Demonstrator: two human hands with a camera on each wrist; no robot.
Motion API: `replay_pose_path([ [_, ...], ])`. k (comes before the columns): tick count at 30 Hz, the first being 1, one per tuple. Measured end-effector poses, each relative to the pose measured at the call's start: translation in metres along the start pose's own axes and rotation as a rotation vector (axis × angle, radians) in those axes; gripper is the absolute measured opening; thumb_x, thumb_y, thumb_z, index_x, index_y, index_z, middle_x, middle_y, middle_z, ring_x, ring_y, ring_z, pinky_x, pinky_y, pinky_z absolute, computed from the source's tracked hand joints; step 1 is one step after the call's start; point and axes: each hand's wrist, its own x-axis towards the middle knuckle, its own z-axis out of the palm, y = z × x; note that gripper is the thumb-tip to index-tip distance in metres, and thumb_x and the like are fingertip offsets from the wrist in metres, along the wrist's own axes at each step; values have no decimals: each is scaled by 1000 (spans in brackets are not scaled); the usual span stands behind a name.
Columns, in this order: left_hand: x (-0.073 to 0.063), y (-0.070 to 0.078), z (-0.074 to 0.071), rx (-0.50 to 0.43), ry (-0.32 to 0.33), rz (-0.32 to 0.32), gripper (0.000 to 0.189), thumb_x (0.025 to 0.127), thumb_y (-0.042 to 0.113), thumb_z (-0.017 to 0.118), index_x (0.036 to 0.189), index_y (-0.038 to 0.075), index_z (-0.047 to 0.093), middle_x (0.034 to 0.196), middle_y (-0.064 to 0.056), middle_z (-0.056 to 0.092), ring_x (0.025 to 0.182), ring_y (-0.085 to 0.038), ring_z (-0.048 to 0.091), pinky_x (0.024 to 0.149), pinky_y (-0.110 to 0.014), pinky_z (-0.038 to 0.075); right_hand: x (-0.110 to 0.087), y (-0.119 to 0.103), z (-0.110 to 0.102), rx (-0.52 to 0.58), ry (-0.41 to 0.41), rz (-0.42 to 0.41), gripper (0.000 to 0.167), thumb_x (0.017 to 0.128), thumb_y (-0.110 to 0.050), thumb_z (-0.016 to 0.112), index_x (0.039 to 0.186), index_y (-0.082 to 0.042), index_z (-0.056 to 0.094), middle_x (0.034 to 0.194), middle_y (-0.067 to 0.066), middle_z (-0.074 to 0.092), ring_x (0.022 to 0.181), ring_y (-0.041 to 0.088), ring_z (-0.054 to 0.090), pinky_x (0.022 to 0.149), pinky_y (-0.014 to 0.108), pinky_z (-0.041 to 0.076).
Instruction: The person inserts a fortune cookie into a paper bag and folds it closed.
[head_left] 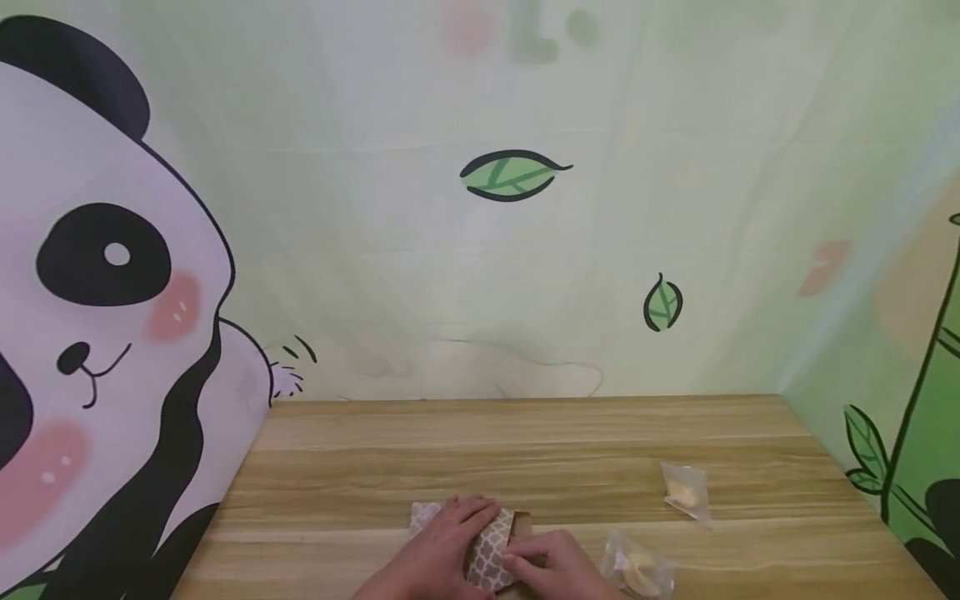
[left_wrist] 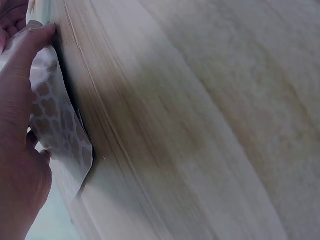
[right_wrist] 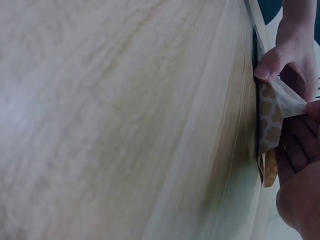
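Patterned paper bag: it lies flat on the counter (head_left: 360,454), long axis running left to right, its mouth on the right end (the brown inside shows there).
Nearer hand: both touch the paper bag (head_left: 492,560); my right is at its mouth, my left across its middle.
My left hand (head_left: 453,537): palm down, fingers apart and fairly straight, pressing on the bag.
My right hand (head_left: 558,568): turned inward, thumb and fingertips together, pinching the bag's edge.
Clear packets: one (head_left: 637,571) right of the bag, another (head_left: 686,492) farther right and beyond it.
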Motion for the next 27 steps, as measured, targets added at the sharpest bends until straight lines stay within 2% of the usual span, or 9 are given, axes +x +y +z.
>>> replay_pose_path([
  [6, 1, 1, -1, -4, 17, -6, 100, 80, 57, 88, 158, 7, 50, 157, -4, 53, 146, -24, 49, 123, -59, 36, -3, 1, -3, -9, -23, 72, 26, 108, -21, 66, 119, -4, 82, 120, 10, 79, 112, 7, 71, 93, 23, 58],
  [10, 1, 2, -1, -18, 35, -10, 101, 76, 54, 91, 157, 8, 52, 155, -4, 55, 144, -25, 51, 123, -58, 37, -7, -4, -16, -94, -44, 158, 34, 109, -32, 64, 131, -10, 77, 131, 6, 75, 121, 11, 68, 98, 26, 56],
  [12, 1, 2, -2, -23, 32, -18, 102, 75, 54, 92, 157, 8, 51, 156, -4, 54, 145, -26, 50, 123, -57, 37, -10, -10, -26, -169, -55, 174, 39, 109, -36, 63, 136, -10, 74, 137, 6, 71, 127, 16, 66, 102, 30, 56],
  [15, 1, 2, -3, -13, 31, -23, 105, 74, 54, 93, 158, 9, 50, 157, -5, 54, 145, -29, 50, 122, -57, 38, -15, -21, -45, -292, -76, 139, 43, 108, -35, 65, 139, -6, 71, 140, 9, 70, 128, 26, 68, 104, 40, 57],
  [17, 1, 2, -3, -4, 31, -22, 106, 74, 55, 93, 159, 9, 50, 157, -5, 54, 145, -31, 50, 121, -56, 39, -21, -26, -58, -403, -75, 83, 44, 106, -31, 69, 141, -4, 69, 141, 12, 69, 128, 32, 68, 104, 48, 57],
  [20, 1, 2, -4, 1, 32, -27, 107, 72, 55, 93, 159, 9, 49, 158, -6, 53, 144, -31, 51, 120, -54, 42, -34, -28, -80, -546, -82, 41, 48, 103, -26, 74, 143, -2, 66, 143, 15, 68, 127, 37, 68, 101, 53, 58],
  [22, 2, 1, -6, -4, 33, -36, 108, 72, 54, 93, 160, 9, 49, 158, -6, 53, 143, -30, 51, 119, -52, 44, -44, -26, -95, -624, -91, 51, 51, 102, -28, 75, 145, -3, 65, 144, 15, 67, 128, 36, 67, 100, 52, 59],
  [25, 1, 0, -6, -7, 39, -41, 109, 71, 53, 93, 160, 9, 49, 158, -6, 52, 143, -30, 51, 118, -52, 44, -61, -21, -114, -675, -131, 72, 54, 103, -35, 72, 147, -4, 64, 148, 17, 64, 132, 36, 64, 100, 49, 59],
  [27, 1, -1, -6, -8, 38, -42, 109, 71, 53, 93, 160, 9, 49, 159, -7, 52, 144, -32, 50, 119, -53, 43, -74, -17, -124, -710, -153, 41, 54, 104, -38, 71, 145, -4, 65, 147, 19, 64, 133, 35, 64, 99, 47, 60],
])
